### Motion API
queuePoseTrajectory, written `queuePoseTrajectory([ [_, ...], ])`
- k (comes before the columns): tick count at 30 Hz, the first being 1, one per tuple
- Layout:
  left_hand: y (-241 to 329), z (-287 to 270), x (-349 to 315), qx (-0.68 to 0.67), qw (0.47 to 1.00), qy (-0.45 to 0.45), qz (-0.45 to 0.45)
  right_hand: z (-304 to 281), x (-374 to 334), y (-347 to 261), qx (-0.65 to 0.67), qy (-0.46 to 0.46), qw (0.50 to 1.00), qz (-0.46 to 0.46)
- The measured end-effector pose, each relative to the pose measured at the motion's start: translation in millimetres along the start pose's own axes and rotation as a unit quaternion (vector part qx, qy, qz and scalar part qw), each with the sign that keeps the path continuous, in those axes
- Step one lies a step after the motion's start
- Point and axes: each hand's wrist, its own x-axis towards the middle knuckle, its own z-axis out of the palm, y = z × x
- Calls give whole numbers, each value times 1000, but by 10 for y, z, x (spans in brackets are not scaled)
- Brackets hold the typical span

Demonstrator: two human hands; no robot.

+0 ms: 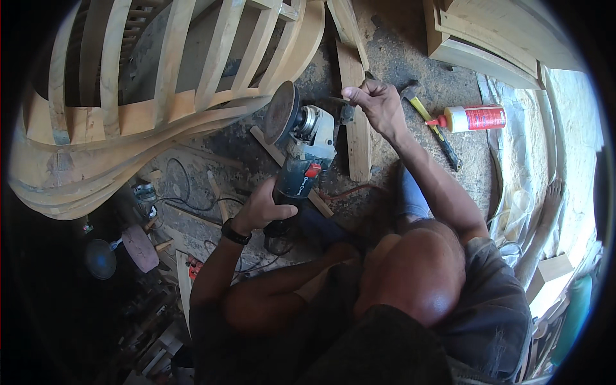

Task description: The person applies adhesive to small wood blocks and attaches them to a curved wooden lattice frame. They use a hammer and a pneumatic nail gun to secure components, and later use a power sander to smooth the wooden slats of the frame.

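My left hand [263, 205] is wrapped around the black rear body of an angle grinder [301, 170], which has a red switch and a grey metal head. A round, worn sanding disc [282, 113] is fitted to it, tilted up beside the curved wooden frame [218, 119]. My right hand [378, 109] is raised just right of the grinder's head, near a dark knob-like part [346, 114]. Its fingers are curled in and the thumb points left against the index finger. Whatever lies between them, if anything, is too small to make out.
A wooden board [358, 147] lies on the dusty floor below my right hand. Right of it are a hammer [435, 125] with a yellow-and-black handle and a red-and-white bottle [475, 119]. Dark cords [192, 199] trail at the left. A wooden cabinet [484, 61] stands far right.
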Motion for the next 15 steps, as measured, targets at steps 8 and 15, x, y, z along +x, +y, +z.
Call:
queuePoseTrajectory([
  [8, 641, 172, 565, -63, 996, -14, 62, 298, -550, -63, 349, -185, 918, -20],
  [15, 550, 205, 732, 18, 999, -47, -11, 421, -544, -193, 414, -118, 901, 45],
])
